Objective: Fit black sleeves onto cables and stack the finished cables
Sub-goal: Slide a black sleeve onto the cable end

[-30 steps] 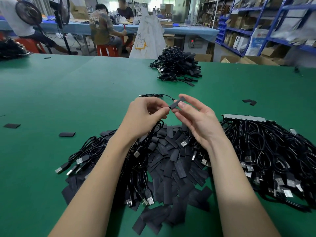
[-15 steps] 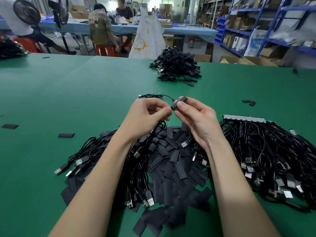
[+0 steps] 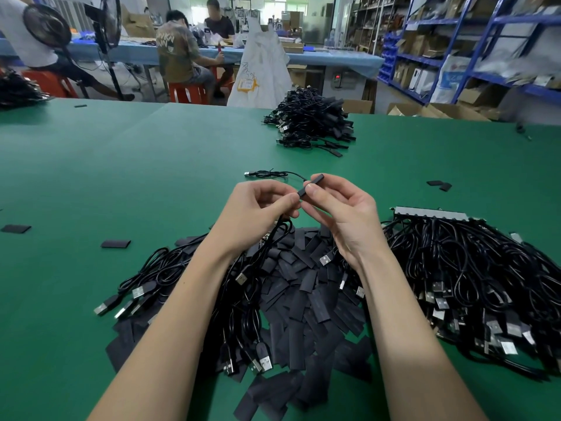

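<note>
Pinching one black sleeve (image 3: 310, 186), both hands (image 3: 306, 208) hide where the cable (image 3: 270, 174) enters it.

Bare green table (image 3: 127, 165) lies open left and ahead; loose sleeves (image 3: 306, 302) and cable heap (image 3: 473, 278) crowd the near side

One head-worn view looks forward and down across the green table (image 3: 121, 177), close above the sleeve pile (image 3: 303, 299), with shelves (image 3: 455, 41) far beyond it.
</note>
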`<action>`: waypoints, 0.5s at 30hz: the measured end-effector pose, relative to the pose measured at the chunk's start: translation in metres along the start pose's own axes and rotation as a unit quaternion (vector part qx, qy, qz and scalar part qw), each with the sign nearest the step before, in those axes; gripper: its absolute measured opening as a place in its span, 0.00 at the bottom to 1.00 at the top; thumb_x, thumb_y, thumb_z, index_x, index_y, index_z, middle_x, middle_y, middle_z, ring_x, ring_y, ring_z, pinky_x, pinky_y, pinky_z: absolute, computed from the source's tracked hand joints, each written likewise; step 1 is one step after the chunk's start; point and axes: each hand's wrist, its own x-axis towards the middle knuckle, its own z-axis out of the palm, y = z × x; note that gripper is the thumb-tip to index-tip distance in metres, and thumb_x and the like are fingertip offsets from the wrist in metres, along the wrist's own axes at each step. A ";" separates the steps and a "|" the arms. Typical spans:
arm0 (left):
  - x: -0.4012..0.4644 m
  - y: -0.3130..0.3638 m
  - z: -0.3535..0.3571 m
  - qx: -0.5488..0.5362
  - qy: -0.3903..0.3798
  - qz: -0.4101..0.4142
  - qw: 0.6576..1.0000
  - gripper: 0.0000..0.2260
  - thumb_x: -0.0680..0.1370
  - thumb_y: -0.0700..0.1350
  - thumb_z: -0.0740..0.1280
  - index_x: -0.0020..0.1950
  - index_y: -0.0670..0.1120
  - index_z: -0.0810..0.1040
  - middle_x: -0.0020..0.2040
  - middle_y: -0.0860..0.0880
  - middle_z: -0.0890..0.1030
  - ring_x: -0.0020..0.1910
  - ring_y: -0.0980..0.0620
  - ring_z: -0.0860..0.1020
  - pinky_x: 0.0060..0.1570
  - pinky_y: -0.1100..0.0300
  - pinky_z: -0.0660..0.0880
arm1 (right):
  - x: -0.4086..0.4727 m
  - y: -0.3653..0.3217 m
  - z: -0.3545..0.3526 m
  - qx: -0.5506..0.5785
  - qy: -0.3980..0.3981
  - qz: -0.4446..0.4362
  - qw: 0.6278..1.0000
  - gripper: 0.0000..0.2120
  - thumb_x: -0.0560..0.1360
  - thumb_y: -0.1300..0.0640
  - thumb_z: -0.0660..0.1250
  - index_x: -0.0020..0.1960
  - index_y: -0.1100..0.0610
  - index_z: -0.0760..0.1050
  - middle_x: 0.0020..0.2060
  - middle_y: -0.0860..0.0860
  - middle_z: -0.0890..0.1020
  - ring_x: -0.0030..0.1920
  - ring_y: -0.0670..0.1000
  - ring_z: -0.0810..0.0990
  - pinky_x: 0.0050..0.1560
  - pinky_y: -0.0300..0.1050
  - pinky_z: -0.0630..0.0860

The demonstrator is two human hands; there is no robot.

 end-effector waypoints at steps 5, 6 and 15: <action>0.000 -0.002 0.001 -0.023 0.002 -0.012 1.000 0.03 0.80 0.41 0.71 0.49 0.43 0.84 0.40 0.44 0.87 0.40 0.54 0.84 0.45 0.64 0.80 | -0.001 0.001 0.006 -0.053 0.026 -0.050 0.997 0.14 0.73 0.68 0.75 0.56 0.56 0.82 0.47 0.56 0.87 0.46 0.53 0.87 0.46 0.45 0.84; 0.000 -0.002 0.002 -0.030 0.005 -0.014 0.999 0.03 0.80 0.40 0.71 0.49 0.42 0.84 0.39 0.45 0.87 0.40 0.54 0.84 0.44 0.65 0.79 | -0.001 0.001 0.007 -0.058 0.026 -0.060 0.996 0.17 0.73 0.68 0.75 0.58 0.54 0.81 0.48 0.57 0.87 0.47 0.54 0.87 0.45 0.45 0.84; -0.001 0.001 0.002 -0.051 0.014 -0.017 0.998 0.03 0.80 0.40 0.71 0.49 0.42 0.84 0.37 0.46 0.86 0.36 0.58 0.83 0.38 0.71 0.75 | 0.000 0.007 0.012 -0.073 0.026 -0.089 0.993 0.16 0.74 0.70 0.73 0.56 0.53 0.84 0.45 0.54 0.88 0.45 0.51 0.87 0.45 0.43 0.84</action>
